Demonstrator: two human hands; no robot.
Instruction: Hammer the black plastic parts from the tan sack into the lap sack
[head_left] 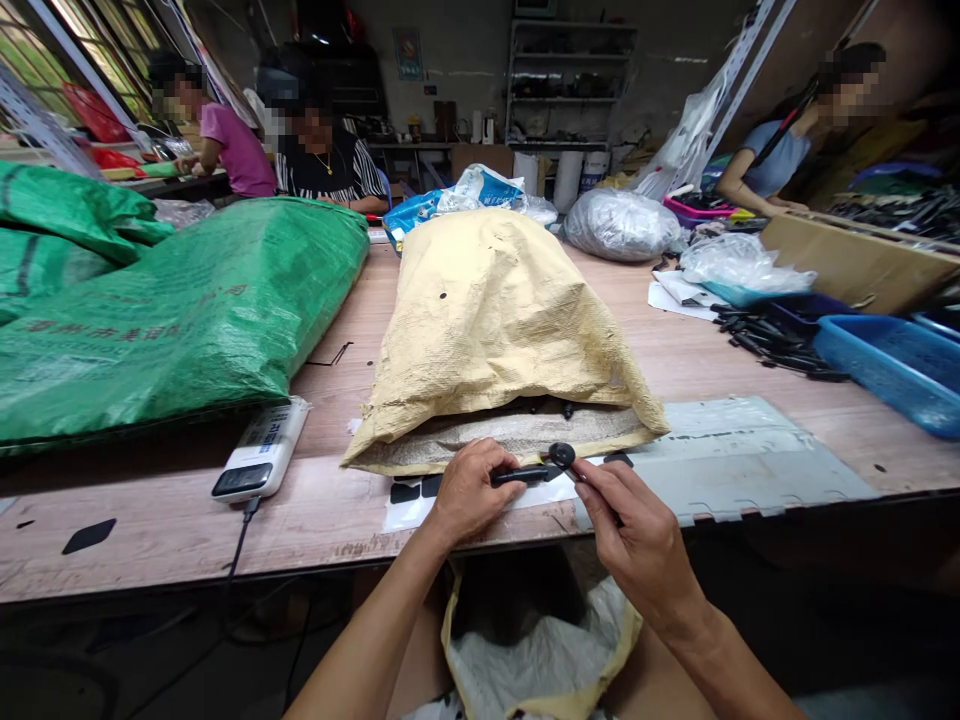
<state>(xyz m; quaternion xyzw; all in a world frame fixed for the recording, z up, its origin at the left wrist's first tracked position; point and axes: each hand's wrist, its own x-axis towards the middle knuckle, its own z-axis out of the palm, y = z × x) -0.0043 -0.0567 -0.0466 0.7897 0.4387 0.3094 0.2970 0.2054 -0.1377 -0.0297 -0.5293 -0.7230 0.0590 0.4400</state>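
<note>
My left hand (474,492) is closed around a slim black plastic part (525,475), which points to the right. My right hand (636,528) pinches a piece with a round black end (562,456). That end touches or overlaps the tip of the slim part; I cannot tell which. Both hands are just in front of the mouth of a pale yellow woven sack (495,320), where small black pieces show in the opening. Under the hands lies a white strip (510,500) with black rounded patches on it. Below the table edge, an open sack (540,650) rests at my lap.
A large green sack (187,300) fills the left side, with a white power bank (259,455) and its cable in front. On the right are a grey sheet (750,455), black parts (772,340) and a blue tray (892,365). Several people sit around the table.
</note>
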